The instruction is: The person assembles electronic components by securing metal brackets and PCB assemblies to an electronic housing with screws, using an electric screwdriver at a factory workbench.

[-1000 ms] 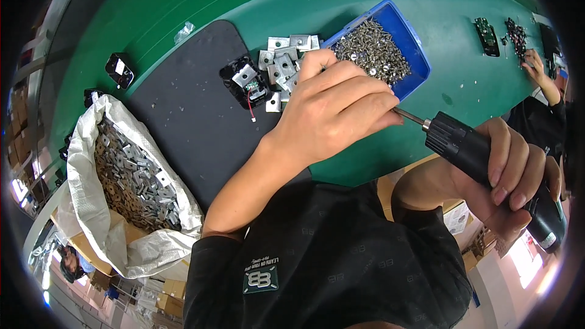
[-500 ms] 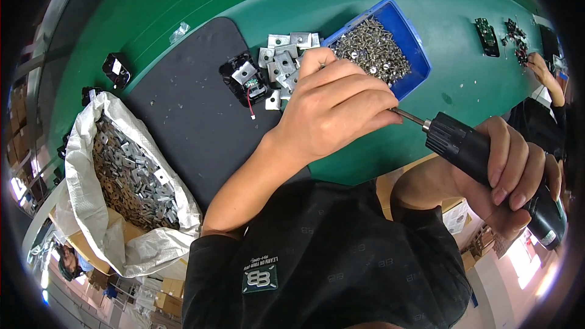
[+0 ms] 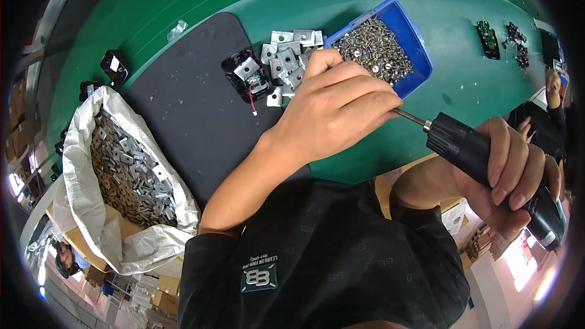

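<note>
My right hand (image 3: 510, 173) is wrapped around a black electric screwdriver (image 3: 452, 139), its bit pointing left. At the bit's tip, my left hand (image 3: 338, 109) has its thumb and fingers pinched together. Those fingers hide the tip and whatever they hold there. Just beyond the left hand, a blue bin (image 3: 421, 72) contains many small metal screws (image 3: 373, 47). Several square metal plates (image 3: 285, 58) with holes lie in a loose heap left of the bin. Beside them is a black plastic housing (image 3: 261, 90) with a metal plate, a small green board and a red wire.
A dark mat (image 3: 183, 79) covers part of the green table (image 3: 463, 24). At left, a white woven sack (image 3: 82, 173) is full of metal plates. More black housings (image 3: 114, 67) sit at the table's left edge. Far right are a circuit board (image 3: 487, 39) and a co-worker's hand (image 3: 553, 82).
Both my hands and the screwdriver keep nearly the same pose, and the view shifts slightly. At far right, the co-worker's hand has drawn back from the small parts.
</note>
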Tool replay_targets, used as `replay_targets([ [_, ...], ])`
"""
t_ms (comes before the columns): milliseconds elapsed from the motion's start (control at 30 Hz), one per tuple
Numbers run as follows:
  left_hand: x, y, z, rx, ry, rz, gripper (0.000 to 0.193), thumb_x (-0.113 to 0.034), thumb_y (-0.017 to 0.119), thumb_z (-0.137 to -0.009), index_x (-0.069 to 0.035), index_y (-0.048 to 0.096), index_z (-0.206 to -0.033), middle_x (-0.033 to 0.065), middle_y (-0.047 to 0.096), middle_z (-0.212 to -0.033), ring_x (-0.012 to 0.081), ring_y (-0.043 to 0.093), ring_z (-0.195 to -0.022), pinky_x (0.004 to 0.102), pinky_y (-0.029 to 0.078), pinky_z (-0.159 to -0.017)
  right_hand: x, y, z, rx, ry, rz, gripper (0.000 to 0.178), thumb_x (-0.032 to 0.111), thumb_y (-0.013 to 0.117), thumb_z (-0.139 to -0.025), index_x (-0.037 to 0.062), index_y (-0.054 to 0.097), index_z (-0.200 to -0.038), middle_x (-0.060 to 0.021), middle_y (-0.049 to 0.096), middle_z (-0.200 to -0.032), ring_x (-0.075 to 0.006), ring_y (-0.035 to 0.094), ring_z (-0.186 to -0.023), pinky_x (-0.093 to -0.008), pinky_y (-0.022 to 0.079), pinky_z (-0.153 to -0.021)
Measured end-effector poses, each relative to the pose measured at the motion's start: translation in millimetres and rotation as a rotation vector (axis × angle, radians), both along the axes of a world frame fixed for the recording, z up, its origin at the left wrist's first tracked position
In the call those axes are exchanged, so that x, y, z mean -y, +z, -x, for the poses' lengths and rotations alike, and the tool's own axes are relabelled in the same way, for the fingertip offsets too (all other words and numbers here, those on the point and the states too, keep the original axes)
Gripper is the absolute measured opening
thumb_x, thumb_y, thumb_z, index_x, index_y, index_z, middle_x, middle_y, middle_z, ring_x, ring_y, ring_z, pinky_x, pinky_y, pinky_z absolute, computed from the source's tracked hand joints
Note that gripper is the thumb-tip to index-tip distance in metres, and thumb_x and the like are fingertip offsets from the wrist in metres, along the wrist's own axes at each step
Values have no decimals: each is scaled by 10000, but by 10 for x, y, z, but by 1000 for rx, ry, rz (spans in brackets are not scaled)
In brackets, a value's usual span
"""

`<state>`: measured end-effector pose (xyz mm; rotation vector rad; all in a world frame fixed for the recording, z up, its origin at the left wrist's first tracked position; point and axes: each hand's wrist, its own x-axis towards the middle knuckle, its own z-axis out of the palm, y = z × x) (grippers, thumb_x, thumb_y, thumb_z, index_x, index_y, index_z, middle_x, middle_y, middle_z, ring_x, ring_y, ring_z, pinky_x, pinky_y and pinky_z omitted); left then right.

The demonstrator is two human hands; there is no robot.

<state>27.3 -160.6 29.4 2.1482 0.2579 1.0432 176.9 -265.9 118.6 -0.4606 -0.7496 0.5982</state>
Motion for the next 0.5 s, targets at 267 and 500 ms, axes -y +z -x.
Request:
replay_targets([
  [267, 25, 95, 93, -52, 84, -23, 265, -135, 800, -584, -97, 689, -822, -14, 669, -818, 143, 580, -713, 290, 329, -699, -26, -8, 13, 27, 40, -13, 347, 94, 764, -666, 149, 614, -974, 63, 586, -669, -48, 551, -549, -190, 431, -598],
  [500, 26, 160, 165, -95, 148, -55, 277, -135, 808, -570, -96, 677, -811, -25, 661, -809, 134, 570, -713, 296, 322, -716, -87, 3, 110, 47, 37, -1, 349, 115, 759, -675, 157, 611, -989, 71, 578, -682, -43, 547, -565, -193, 421, -606],
])
